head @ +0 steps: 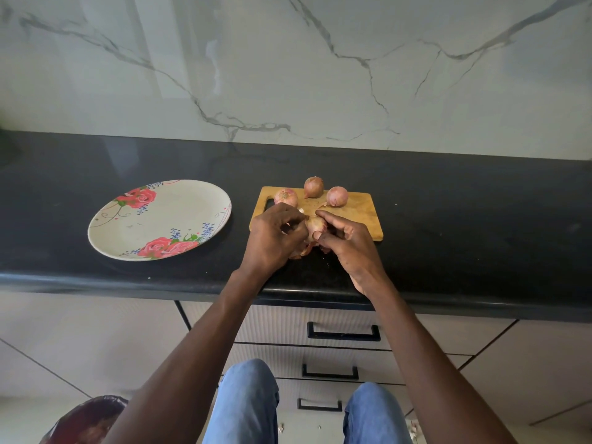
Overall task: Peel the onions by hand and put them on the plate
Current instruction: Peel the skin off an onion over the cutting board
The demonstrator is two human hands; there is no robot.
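Note:
Both my hands hold one pinkish onion (pixel 315 226) over the near edge of a wooden cutting board (pixel 362 213). My left hand (pixel 275 238) grips it from the left with curled fingers. My right hand (pixel 346 241) pinches it from the right, thumb on its near side. Loose brown skin (pixel 302 251) hangs below the onion. Three unpeeled onions lie at the board's far edge: a left onion (pixel 286 197), a middle onion (pixel 314 186), a right onion (pixel 337 196). A white plate with red roses (pixel 134 229) sits to the left with nothing on it.
The black countertop (pixel 464 235) runs along a marble-patterned wall. Drawers with black handles (pixel 343 333) are below its front edge. A dark bag-lined bin (pixel 86 418) stands on the floor at lower left. My knees in blue jeans show at the bottom.

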